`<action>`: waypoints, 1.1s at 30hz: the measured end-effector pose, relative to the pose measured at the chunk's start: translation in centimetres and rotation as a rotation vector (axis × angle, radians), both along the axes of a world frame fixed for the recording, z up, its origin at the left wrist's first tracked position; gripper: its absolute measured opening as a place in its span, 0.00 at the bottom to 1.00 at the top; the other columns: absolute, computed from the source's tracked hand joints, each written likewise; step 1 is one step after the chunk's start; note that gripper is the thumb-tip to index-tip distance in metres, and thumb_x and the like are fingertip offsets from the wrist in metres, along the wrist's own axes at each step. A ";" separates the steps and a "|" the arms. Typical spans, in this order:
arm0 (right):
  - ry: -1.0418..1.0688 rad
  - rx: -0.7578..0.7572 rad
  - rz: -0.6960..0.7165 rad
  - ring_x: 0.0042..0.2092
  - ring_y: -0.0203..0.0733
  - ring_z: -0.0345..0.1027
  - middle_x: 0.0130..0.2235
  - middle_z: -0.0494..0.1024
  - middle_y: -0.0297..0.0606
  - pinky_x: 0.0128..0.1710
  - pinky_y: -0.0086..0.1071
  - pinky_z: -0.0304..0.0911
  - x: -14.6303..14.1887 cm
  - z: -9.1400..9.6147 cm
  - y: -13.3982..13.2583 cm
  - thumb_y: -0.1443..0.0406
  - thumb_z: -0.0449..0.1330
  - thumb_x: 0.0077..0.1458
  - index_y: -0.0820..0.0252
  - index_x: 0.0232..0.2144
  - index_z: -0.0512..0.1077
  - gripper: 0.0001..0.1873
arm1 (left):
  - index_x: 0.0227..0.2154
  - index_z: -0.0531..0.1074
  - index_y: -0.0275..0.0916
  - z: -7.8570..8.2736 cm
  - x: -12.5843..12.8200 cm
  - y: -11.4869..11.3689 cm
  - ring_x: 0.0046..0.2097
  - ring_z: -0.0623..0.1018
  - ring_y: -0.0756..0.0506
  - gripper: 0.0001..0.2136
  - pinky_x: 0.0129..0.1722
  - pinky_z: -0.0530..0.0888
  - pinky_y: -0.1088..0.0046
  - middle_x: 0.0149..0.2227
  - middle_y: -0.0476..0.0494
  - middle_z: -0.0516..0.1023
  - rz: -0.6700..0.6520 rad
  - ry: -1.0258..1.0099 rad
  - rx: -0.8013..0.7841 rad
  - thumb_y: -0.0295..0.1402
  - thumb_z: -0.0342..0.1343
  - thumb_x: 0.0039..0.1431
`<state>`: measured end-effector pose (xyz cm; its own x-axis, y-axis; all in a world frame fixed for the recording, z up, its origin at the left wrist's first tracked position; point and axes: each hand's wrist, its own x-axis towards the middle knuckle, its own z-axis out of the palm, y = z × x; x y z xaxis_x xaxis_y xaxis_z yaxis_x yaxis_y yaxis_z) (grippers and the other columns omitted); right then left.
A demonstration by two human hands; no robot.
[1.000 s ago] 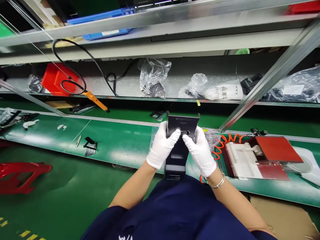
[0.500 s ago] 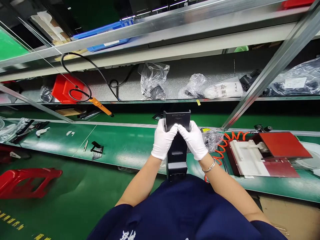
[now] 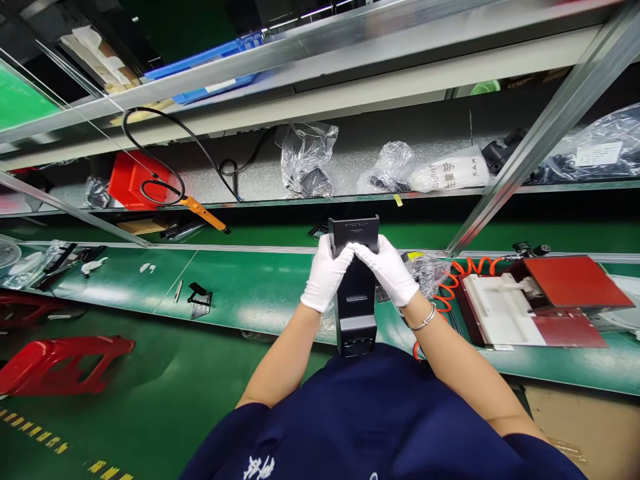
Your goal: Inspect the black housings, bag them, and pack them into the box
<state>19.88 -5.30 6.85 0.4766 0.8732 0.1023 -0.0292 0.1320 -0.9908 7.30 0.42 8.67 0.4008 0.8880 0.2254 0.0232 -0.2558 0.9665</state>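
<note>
A long black plastic housing (image 3: 356, 293) is held close in front of my body, its far end raised over the bench. My left hand (image 3: 326, 272), in a white glove, grips its left edge. My right hand (image 3: 391, 268), gloved alike, grips the right edge. Both thumbs meet on the upper face of the housing, near its far end. The fingers beneath are hidden. Just beyond my right hand lies a clear plastic bag (image 3: 429, 275) with dark contents on the green bench (image 3: 265, 287).
On the right stands a red and white fixture (image 3: 530, 307) beside an orange coiled hose (image 3: 447, 287). An orange electric screwdriver (image 3: 205, 215) hangs at the left near a red bin (image 3: 131, 180). Bagged parts (image 3: 313, 167) sit on the shelf. A red stool (image 3: 65, 363) is on the floor.
The view has shifted slightly. Both hands keep their grip on the black housing, the thumbs still together on its face; the housing's far end sits a little higher in view.
</note>
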 end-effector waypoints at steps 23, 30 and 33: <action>-0.206 0.146 0.082 0.56 0.47 0.71 0.50 0.80 0.44 0.62 0.44 0.64 1.3 2.2 2.1 0.51 0.50 0.66 0.57 0.44 0.73 0.19 | 0.40 0.67 0.43 1.4 0.1 -0.9 0.54 0.79 0.43 0.08 0.58 0.76 0.61 0.48 0.43 0.78 0.051 -0.357 -0.242 0.40 0.48 0.69; -0.578 -0.123 -0.038 0.48 0.53 0.73 0.45 0.79 0.45 0.50 0.44 0.68 -1.4 3.9 -0.5 0.41 0.55 0.60 0.56 0.48 0.70 0.28 | 0.50 0.63 0.44 0.3 -1.0 -4.6 0.61 0.76 0.41 0.12 0.58 0.77 0.60 0.59 0.37 0.75 0.000 -0.321 -0.213 0.42 0.45 0.70; -0.704 -0.177 -0.059 0.47 0.53 0.73 0.44 0.78 0.45 0.48 0.42 0.68 -2.9 3.8 -1.2 0.41 0.57 0.59 0.57 0.47 0.70 0.28 | 0.56 0.60 0.44 -0.8 -1.7 -6.0 0.63 0.74 0.40 0.16 0.58 0.77 0.59 0.64 0.36 0.70 0.048 -0.274 -0.210 0.43 0.45 0.70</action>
